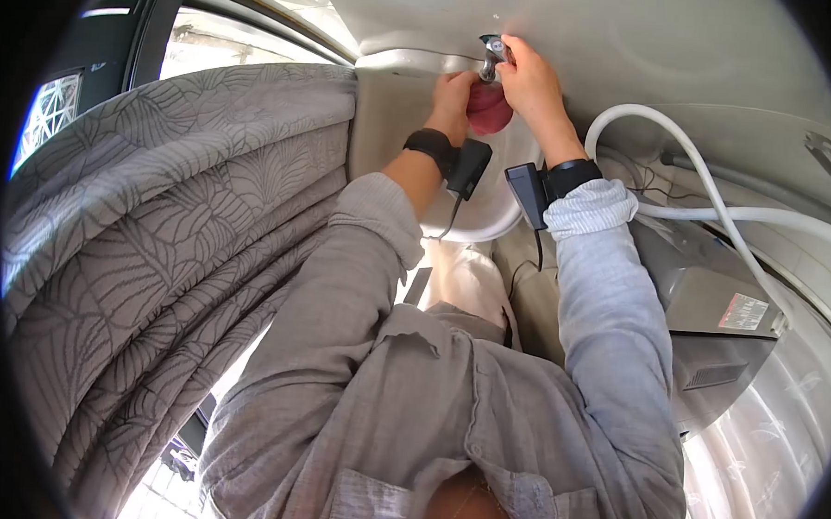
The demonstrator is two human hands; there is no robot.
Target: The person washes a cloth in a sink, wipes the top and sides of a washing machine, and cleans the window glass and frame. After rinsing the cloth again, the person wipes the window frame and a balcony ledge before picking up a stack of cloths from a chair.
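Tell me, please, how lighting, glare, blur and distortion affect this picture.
Head view throughout: the right sleeve looks brighter than the left sleeve; the window is partly washed out; dark, rounded edges suggest a wide lens; the left hand and right hand show no obvious motion blur.

Glossy white basin (398, 120): one. Over basin: two bare hands, left hand (451, 101) and right hand (534, 84); one shiny chrome metal tap (490, 61); one red cloth-like bundle (488, 111). Near basin: two black wrist straps (569, 179), two black box-shaped devices (528, 192). Left of basin: one grey leaf-patterned fabric curtain (207, 158). Right: one rectangular red-and-white label (744, 312).
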